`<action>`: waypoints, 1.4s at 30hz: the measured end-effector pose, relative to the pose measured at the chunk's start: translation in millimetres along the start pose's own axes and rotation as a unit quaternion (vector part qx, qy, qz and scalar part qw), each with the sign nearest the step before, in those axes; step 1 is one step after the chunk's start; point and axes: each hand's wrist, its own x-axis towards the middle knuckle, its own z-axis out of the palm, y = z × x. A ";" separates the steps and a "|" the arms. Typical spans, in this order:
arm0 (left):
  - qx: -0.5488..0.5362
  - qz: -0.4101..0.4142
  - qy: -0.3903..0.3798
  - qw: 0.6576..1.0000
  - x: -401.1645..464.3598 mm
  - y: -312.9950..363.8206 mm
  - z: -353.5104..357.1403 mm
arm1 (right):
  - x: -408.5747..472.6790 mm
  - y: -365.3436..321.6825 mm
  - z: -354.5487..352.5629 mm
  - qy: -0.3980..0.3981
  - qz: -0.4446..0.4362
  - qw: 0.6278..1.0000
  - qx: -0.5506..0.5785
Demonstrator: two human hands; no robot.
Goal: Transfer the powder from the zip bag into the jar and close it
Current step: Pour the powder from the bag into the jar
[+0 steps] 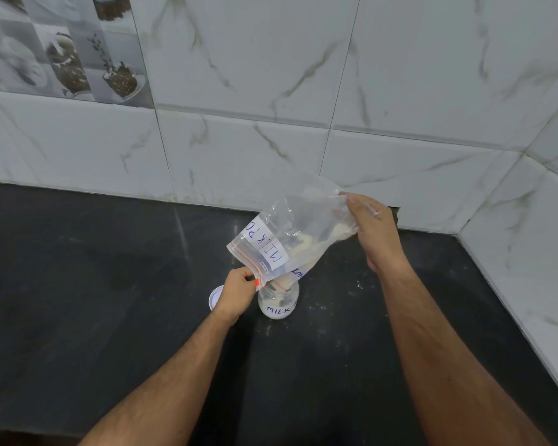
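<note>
Your left hand [237,292] pinches the mouth corner of the zip bag [298,235]; your right hand [376,231] grips its raised bottom. The bag tilts mouth-down into the open jar [279,304] on the dark counter [110,284]. The lid [214,297] lies just left, partly behind your left hand.

Dim, even light; soft shadows; wide-angle edge distortion.

Lid [215,296] half behind left hand [238,292]; jar [278,304] mouth, perhaps open, under zip bag [290,233].
</note>
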 end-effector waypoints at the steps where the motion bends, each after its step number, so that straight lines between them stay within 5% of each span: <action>1: -0.004 -0.002 -0.007 1.000 0.2 0.2 -1.0 | -0.6 -0.4 1.1 0.000 -0.001 1.000 -0.004; 10: -0.025 -0.026 0.009 0.999 -1.6 0.5 2.3 | -13.2 -3.1 14.0 -0.027 -0.016 0.999 0.025; 17: -0.043 -0.022 0.004 0.999 -4.3 1.0 0.4 | -6.2 19.9 6.5 0.050 0.127 0.942 0.307; 23: -0.069 -0.025 -0.008 0.997 -3.0 0.1 -0.6 | 3.5 33.2 10.1 0.000 0.200 0.956 0.213; 34: -0.055 -0.006 0.004 0.998 -1.9 0.5 0.6 | -2.2 16.2 30.9 -0.097 0.109 0.977 0.157; 42: -0.045 -0.002 0.001 0.999 -0.7 -2.0 0.1 | 7.6 9.8 36.6 -0.014 0.092 0.994 0.052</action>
